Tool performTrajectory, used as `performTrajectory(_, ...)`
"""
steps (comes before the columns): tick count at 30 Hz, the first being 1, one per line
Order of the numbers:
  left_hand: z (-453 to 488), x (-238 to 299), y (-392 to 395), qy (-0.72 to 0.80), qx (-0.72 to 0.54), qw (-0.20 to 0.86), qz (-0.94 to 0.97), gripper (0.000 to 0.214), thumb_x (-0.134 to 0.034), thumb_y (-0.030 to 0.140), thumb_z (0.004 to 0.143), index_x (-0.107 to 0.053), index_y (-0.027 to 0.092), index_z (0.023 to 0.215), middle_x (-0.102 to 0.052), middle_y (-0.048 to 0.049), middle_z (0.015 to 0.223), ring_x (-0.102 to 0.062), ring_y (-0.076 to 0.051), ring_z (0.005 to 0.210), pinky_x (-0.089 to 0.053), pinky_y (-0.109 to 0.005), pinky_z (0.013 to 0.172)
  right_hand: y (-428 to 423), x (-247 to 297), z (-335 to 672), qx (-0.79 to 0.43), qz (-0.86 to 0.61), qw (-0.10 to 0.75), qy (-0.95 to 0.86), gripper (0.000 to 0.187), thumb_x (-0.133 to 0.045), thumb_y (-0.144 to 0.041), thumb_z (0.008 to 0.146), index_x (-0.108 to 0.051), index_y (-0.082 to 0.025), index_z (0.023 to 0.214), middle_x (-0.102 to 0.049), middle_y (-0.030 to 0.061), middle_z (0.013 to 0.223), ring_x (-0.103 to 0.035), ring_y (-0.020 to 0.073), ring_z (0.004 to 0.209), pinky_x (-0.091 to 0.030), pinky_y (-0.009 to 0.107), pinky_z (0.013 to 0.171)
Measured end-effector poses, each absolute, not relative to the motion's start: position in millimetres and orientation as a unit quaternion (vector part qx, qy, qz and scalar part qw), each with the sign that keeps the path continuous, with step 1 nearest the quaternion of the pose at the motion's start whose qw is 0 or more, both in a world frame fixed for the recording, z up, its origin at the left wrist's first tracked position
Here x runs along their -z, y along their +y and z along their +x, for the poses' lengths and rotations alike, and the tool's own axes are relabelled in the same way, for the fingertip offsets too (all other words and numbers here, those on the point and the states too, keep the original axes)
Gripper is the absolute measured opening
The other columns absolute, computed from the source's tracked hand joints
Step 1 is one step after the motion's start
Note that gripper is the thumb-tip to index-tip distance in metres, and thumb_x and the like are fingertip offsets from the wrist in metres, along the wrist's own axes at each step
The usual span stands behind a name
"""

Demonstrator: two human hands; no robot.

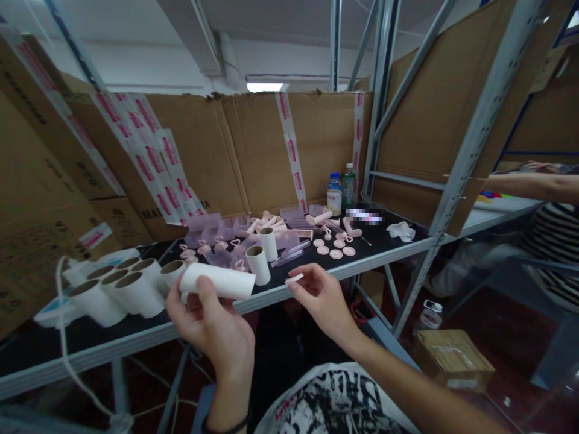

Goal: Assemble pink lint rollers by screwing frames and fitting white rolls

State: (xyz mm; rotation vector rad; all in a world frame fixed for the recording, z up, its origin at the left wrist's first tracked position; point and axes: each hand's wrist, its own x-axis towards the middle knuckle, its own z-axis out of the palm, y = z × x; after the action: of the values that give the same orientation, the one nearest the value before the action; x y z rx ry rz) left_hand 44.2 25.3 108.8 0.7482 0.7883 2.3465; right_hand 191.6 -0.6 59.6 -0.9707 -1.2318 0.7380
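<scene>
My left hand (212, 328) is closed around a white cardboard tube (221, 281), held nearly level above the table's front edge. To its right, my right hand (321, 298) pinches a small flat white piece (295, 279) between thumb and fingertips; I cannot make out what it is. The piece and the tube are apart. Behind the held tube, two more white tubes (258, 265) stand upright on the black tabletop. A cluster of upright white tubes (140, 292) stands to the left of my left hand.
Pink plastic parts (266, 224), purple trays (217, 228) and round pink discs (336, 254) cover the table's middle. Two bottles (334, 194) stand at the back right, near a crumpled tissue (400, 231). A metal post (461, 163) rises at right; beyond it another person's arm (534, 182) shows.
</scene>
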Motion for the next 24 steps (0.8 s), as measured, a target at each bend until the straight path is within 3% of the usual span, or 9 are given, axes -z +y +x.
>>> performTrajectory(4, 31, -105, 35, 0.288, -0.883, 0.219, 0.298, 0.048, -0.082, 0.024, 0.081, -0.053, 0.025, 0.119, -0.067, -0.0009, 0.115, -0.069, -0.016, 0.106, -0.057, -0.030, 0.094, 40, -32, 228, -0.088, -0.529, 0.591, -0.602, 0.014, -0.062, -0.027, 0.093, -0.064, -0.019, 0.104, -0.070, 0.0113, 0.106, -0.069, 0.0251, 0.101, -0.056, 0.042, 0.097)
performTrajectory(7, 29, -99, 40, 0.300, -0.881, 0.215, 0.297, 0.051, -0.085, 0.026, 0.077, -0.052, 0.023, 0.115, -0.068, -0.0010, 0.110, -0.069, -0.016, 0.104, -0.056, -0.032, 0.095, 69, -17, 247, -0.064, -0.535, 0.567, -0.623, 0.018, -0.059, -0.019, 0.088, -0.066, -0.018, 0.105, -0.069, 0.0158, 0.113, -0.066, 0.0303, 0.111, -0.051, 0.050, 0.105)
performTrajectory(11, 35, -94, 39, 0.298, -0.875, 0.199, 0.327, 0.051, -0.087, 0.026, 0.077, -0.053, 0.022, 0.115, -0.068, -0.0009, 0.108, -0.069, -0.015, 0.102, -0.055, -0.029, 0.094, 88, -9, 256, -0.059, -0.515, 0.547, -0.657, 0.026, -0.062, -0.017, 0.085, -0.070, -0.016, 0.111, -0.069, 0.0193, 0.130, -0.060, 0.0327, 0.132, -0.044, 0.052, 0.117)
performTrajectory(16, 36, -88, 33, 0.321, -0.821, 0.178, 0.438, 0.047, -0.083, 0.029, 0.083, -0.061, 0.022, 0.124, -0.071, -0.0053, 0.115, -0.070, -0.018, 0.101, -0.056, -0.028, 0.091, 75, -18, 257, -0.064, -0.493, 0.577, -0.648, 0.036, -0.060, -0.025, 0.096, -0.068, -0.016, 0.130, -0.063, 0.0180, 0.146, -0.054, 0.0291, 0.143, -0.038, 0.051, 0.124)
performTrajectory(20, 31, -88, 29, 0.346, -0.622, 0.229, 0.664, 0.043, -0.079, 0.031, 0.085, -0.071, 0.023, 0.126, -0.075, -0.0091, 0.123, -0.072, -0.025, 0.108, -0.055, -0.033, 0.096, 40, -48, 251, -0.191, -0.422, 0.612, -0.641, 0.042, -0.059, -0.035, 0.102, -0.064, -0.022, 0.141, -0.071, 0.0122, 0.136, -0.069, 0.0244, 0.125, -0.054, 0.043, 0.109)
performTrajectory(24, 32, -94, 25, 0.324, -0.506, 0.239, 0.763, 0.038, -0.079, 0.026, 0.082, -0.077, 0.025, 0.120, -0.079, -0.0093, 0.120, -0.074, -0.028, 0.105, -0.054, -0.038, 0.100, 9, -81, 246, -0.350, -0.335, 0.583, -0.651, 0.043, -0.072, -0.038, 0.095, -0.071, -0.025, 0.136, -0.075, 0.0084, 0.132, -0.073, 0.0240, 0.115, -0.061, 0.041, 0.099)
